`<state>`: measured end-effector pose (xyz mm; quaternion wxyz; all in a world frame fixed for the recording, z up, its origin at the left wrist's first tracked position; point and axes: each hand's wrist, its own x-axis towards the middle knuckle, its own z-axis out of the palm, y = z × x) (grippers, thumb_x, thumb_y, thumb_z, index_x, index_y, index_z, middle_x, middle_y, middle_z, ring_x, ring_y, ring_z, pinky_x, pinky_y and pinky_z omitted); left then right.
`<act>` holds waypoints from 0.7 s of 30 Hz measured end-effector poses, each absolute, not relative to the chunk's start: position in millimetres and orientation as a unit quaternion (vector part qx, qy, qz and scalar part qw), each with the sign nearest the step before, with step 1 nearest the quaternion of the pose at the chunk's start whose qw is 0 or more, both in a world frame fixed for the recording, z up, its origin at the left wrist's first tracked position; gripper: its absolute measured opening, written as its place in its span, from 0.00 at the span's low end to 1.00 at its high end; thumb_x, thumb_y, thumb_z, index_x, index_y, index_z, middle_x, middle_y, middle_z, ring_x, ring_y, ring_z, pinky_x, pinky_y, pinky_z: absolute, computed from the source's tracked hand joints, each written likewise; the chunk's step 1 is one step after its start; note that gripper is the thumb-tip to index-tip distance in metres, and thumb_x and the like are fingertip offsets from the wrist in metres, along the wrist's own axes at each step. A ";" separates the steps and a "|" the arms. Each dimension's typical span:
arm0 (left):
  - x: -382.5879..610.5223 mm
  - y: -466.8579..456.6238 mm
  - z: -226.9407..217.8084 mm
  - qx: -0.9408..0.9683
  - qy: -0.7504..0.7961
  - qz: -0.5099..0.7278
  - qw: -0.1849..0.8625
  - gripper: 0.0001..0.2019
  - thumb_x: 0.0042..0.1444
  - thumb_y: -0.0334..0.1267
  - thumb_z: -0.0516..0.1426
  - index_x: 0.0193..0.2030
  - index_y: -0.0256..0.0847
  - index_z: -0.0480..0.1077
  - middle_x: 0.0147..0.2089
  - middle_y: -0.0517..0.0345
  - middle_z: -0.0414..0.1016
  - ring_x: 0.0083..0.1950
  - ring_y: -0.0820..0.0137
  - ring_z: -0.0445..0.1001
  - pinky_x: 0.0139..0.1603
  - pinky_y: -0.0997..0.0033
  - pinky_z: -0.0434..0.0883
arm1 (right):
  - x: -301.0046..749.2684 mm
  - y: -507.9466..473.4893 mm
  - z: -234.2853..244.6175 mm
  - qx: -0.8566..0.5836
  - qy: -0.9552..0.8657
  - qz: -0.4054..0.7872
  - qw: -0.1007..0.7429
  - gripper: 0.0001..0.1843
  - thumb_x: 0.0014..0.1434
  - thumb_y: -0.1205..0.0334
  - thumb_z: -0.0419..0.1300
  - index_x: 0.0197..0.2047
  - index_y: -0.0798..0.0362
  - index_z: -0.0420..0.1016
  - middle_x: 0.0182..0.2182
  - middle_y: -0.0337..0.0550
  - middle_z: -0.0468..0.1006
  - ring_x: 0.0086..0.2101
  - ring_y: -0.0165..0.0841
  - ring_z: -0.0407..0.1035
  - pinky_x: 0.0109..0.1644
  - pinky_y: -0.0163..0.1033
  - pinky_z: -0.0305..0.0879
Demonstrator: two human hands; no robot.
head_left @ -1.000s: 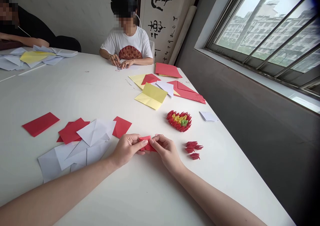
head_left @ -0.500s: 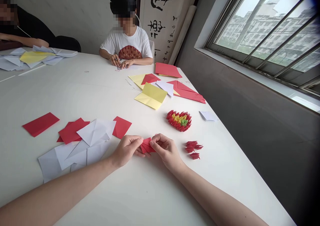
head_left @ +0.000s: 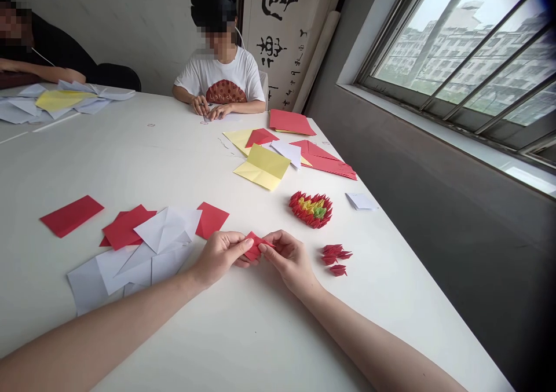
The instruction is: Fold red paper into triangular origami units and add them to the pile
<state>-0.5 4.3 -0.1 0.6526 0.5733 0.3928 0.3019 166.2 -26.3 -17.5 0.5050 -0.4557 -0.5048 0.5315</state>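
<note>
A small folded piece of red paper (head_left: 252,252) is held just above the white table, between both hands. My left hand (head_left: 226,249) pinches its left side, thumb on top. My right hand (head_left: 283,257) grips the right side, with the thumb pressed near the middle and the fingers behind. Part of the paper is hidden by the thumbs and fingers. To the right of my right hand lie several small folded red paper pieces (head_left: 333,253). Beyond them sits a cluster of folded pieces (head_left: 311,209) in red, yellow and green.
White sheets (head_left: 167,230) and red sheets (head_left: 125,228) lie to the left, partly behind my left forearm. Farther off are yellow paper (head_left: 263,166) and a red stack (head_left: 293,122). A person (head_left: 221,79) works across the table (head_left: 174,166); another sits far left.
The red paper has turned and been bent between my fingers, its top now a raised point. My right thumb has shifted slightly on it. The table's contents look the same.
</note>
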 end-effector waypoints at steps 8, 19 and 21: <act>-2.3 10.0 0.6 0.573 0.396 0.237 0.678 0.16 0.50 0.48 0.60 0.35 0.35 0.75 0.34 0.48 0.79 0.35 0.63 0.79 0.34 0.69 0.74 | 166.8 -25.5 -17.2 -0.434 -0.504 0.569 0.483 0.13 0.54 0.53 0.61 0.32 0.55 0.71 0.27 0.42 0.74 0.29 0.32 0.70 0.36 0.40 0.68; -1.7 9.2 -4.7 0.566 0.396 0.268 0.672 0.13 0.52 0.45 0.58 0.33 0.35 0.74 0.36 0.47 0.79 0.38 0.63 0.78 0.35 0.69 0.73 | 169.4 -24.0 -18.0 -0.469 -0.506 0.546 0.474 0.17 0.57 0.49 0.56 0.26 0.54 0.67 0.22 0.39 0.70 0.26 0.31 0.65 0.34 0.38 0.63; -1.4 8.8 -4.5 0.563 0.399 0.270 0.671 0.13 0.52 0.45 0.59 0.32 0.35 0.73 0.34 0.48 0.79 0.37 0.63 0.78 0.35 0.69 0.73 | 169.1 -24.3 -19.2 -0.475 -0.509 0.537 0.477 0.17 0.57 0.49 0.55 0.26 0.54 0.67 0.22 0.38 0.69 0.25 0.30 0.64 0.33 0.37 0.61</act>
